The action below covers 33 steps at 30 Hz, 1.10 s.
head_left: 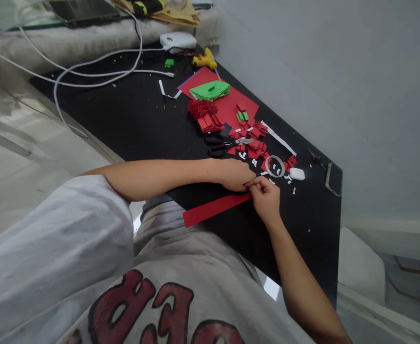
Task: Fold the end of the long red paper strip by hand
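Note:
A long red paper strip (213,209) slants over the near edge of the black table, its right end pinched between my hands. My left hand (235,175) is closed at that end, its fingertips meeting those of my right hand. Thumb and forefinger of my right hand (266,193) are pressed together on the strip. Just beyond my hands lie a roll of clear tape (274,166), small folded red paper pieces (256,148) and white paper scraps (242,155). Black-handled scissors (227,142) rest behind my left wrist.
Farther back are folded green paper (210,90), red sheets (233,107), a yellow glue gun (205,59) and a white device (178,41) with looping cables (98,74). At the right sit a white earbud case (297,174) and a phone (333,179). A wall (324,71) borders the table.

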### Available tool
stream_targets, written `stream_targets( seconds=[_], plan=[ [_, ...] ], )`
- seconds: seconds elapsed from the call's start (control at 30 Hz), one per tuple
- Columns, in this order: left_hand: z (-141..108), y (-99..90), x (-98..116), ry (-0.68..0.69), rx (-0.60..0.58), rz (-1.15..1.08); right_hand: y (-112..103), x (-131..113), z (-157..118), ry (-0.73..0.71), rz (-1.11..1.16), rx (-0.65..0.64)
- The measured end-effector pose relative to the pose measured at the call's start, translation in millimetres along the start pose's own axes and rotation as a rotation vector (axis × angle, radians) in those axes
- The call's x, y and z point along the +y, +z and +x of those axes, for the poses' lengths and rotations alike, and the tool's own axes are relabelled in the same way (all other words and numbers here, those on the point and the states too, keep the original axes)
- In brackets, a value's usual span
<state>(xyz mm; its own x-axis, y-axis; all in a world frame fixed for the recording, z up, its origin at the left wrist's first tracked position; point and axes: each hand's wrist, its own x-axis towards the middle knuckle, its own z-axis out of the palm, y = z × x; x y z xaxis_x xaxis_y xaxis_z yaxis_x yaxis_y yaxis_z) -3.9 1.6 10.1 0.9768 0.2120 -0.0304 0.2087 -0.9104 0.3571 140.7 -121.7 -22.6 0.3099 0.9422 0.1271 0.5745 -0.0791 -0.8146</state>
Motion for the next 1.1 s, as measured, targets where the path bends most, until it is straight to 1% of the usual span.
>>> stream_targets(
  seconds=[0.13, 0.4, 0.7, 0.87, 1.1],
  plan=[
    [-2, -4.2, 2, 0.003, -0.023, 0.01, -1, 0, 1, -0.007, -0.018, -0.002],
    [-1, -1.2, -1, -0.001, -0.024, 0.033, 0, -4, 1, -0.012, 0.0, -0.004],
    [-3, -4.2, 2, -0.006, -0.035, 0.029, 0, -5, 1, -0.01, 0.004, -0.004],
    [1, 1.7, -1, 0.018, 0.02, -0.024, -1, -5, 1, -0.011, -0.043, 0.003],
    [11, 14.4, -7, 0.033, 0.052, -0.089, 0, -1, -1, -0.023, -0.06, 0.027]
  ],
)
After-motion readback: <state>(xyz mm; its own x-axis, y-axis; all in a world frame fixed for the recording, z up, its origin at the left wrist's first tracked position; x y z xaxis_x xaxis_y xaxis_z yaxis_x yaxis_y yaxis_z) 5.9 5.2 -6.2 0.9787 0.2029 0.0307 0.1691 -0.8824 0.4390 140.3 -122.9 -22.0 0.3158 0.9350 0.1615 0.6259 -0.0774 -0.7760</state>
